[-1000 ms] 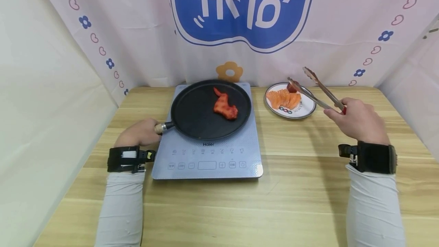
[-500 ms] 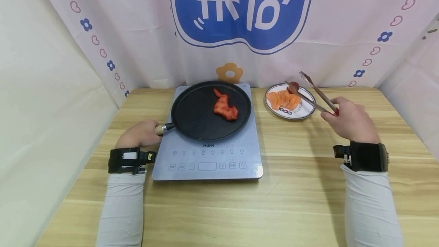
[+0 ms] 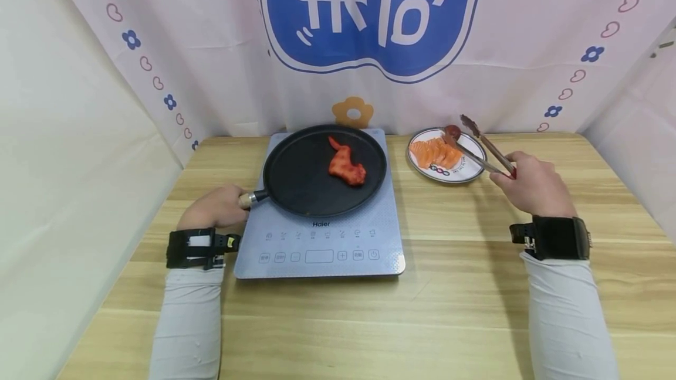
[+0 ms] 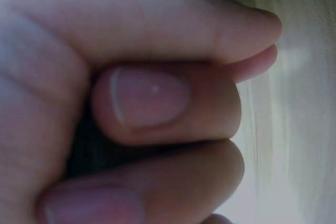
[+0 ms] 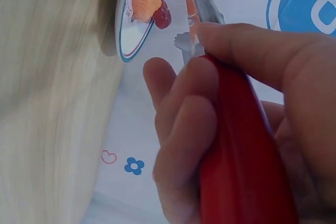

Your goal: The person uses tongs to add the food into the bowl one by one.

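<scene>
The left hand (image 3: 215, 205) grips the wooden handle (image 3: 246, 199) of a round black pan (image 3: 301, 175); in the left wrist view its fingers are curled in toward the palm. The pan sits on a pale grey cooktop (image 3: 319, 245) marked Haier, with a row of small symbols and buttons along its near part. On the right half of the pan lies a reddish chicken wing (image 3: 347, 167), its thin tip pointing toward the back.

The right hand (image 3: 536, 183) is closed around a pair of metal tongs (image 3: 496, 152) with red handle parts, the thumb laid along one side. The tongs are spread: one arm reaches over a white plate (image 3: 446, 177), its tip close by a dark red ball (image 3: 452, 131), while the other stands above and to the right of that ball. Whether the nearer tip touches the ball cannot be told. Orange salmon slices (image 3: 433, 152) lie on the plate beside the ball, overlapping one another.

The plate and cooktop rest well apart on a light wooden tabletop (image 3: 449, 309). Behind them hangs a white cloth (image 3: 211, 75) with a large blue patch (image 3: 369, 54), flowers and hearts. Both wrists wear black straps over pale grey sleeves
</scene>
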Motion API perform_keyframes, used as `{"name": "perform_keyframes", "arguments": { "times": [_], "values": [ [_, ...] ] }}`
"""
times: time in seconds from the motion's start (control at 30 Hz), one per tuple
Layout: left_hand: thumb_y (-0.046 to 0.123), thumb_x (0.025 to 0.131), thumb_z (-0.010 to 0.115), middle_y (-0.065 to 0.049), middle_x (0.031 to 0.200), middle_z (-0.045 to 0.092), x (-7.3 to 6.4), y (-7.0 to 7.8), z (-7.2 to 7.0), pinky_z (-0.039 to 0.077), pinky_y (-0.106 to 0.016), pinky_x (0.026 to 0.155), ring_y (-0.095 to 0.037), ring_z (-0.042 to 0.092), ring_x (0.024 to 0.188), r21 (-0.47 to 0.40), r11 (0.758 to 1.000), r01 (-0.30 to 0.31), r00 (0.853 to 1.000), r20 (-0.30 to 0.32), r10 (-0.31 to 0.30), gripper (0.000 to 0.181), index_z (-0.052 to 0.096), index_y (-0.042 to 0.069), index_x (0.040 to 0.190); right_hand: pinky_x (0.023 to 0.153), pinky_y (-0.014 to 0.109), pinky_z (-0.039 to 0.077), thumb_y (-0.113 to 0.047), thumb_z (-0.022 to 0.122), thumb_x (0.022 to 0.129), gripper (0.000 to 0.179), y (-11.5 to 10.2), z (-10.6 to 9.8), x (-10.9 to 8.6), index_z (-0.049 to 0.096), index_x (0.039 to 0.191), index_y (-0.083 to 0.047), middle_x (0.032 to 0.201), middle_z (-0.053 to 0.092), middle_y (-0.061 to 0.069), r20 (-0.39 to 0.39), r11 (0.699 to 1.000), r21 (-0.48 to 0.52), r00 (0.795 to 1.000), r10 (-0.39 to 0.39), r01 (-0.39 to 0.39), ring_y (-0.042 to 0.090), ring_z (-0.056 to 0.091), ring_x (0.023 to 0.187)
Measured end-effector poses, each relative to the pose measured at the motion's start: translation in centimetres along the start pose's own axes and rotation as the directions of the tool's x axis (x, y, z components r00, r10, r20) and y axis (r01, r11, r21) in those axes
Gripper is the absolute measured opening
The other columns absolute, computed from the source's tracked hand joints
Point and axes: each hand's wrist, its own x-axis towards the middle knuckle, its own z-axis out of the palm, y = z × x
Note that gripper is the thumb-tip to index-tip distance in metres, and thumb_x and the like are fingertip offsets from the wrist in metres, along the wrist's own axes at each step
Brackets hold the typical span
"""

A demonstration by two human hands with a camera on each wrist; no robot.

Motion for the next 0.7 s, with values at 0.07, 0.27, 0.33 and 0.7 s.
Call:
{"name": "perform_keyframes", "arguments": {
  "times": [0.07,0.27,0.33,0.7],
  "values": [
    [0.006,0.087,0.058,0.001,0.068,0.045,0.0,0.0,0.0,0.041,-0.032,0.056,-0.018,0.049,0.060,-0.001,1.000,0.003,1.000,-0.002,-0.003,0.024,0.043,0.016,0.071,0.054,0.036,0.036,-0.035,0.063,0.103,0.050,0.1,0.1,0.1,0.055,0.134,0.003,0.071,0.053,0.009,-0.014,1.000,-0.005,1.000,-0.006,0.006,0.030,0.053,0.067],
    [0.007,0.088,0.057,0.001,0.068,0.045,0.1,-0.2,0.0,0.042,-0.032,0.056,-0.018,0.049,0.060,-0.002,1.000,0.009,1.000,-0.005,-0.009,0.023,0.043,0.016,0.072,0.054,0.036,0.035,-0.035,0.062,0.103,0.041,0.2,0.5,0.3,0.060,0.119,0.003,0.068,0.050,0.007,-0.033,1.000,-0.009,0.999,0.000,-0.001,0.030,0.051,0.065],
    [0.007,0.088,0.057,0.001,0.068,0.045,0.0,-0.2,0.0,0.042,-0.032,0.056,-0.018,0.049,0.060,-0.004,1.000,0.011,1.000,-0.005,-0.011,0.023,0.043,0.016,0.072,0.054,0.036,0.034,-0.034,0.063,0.103,0.037,0.2,0.6,0.3,0.061,0.112,0.002,0.066,0.049,0.006,-0.035,1.000,-0.007,0.999,0.009,-0.009,0.028,0.050,0.063],
    [0.009,0.090,0.057,0.001,0.067,0.044,0.0,0.0,0.0,0.042,-0.032,0.057,-0.018,0.049,0.061,0.007,1.000,0.012,1.000,-0.010,-0.012,0.025,0.042,0.017,0.071,0.053,0.037,0.037,-0.033,0.062,0.104,0.032,-0.2,1.3,0.5,0.060,0.094,-0.003,0.069,0.059,0.009,-0.029,0.999,-0.016,0.999,0.036,-0.036,0.031,0.057,0.064]
  ]
}}
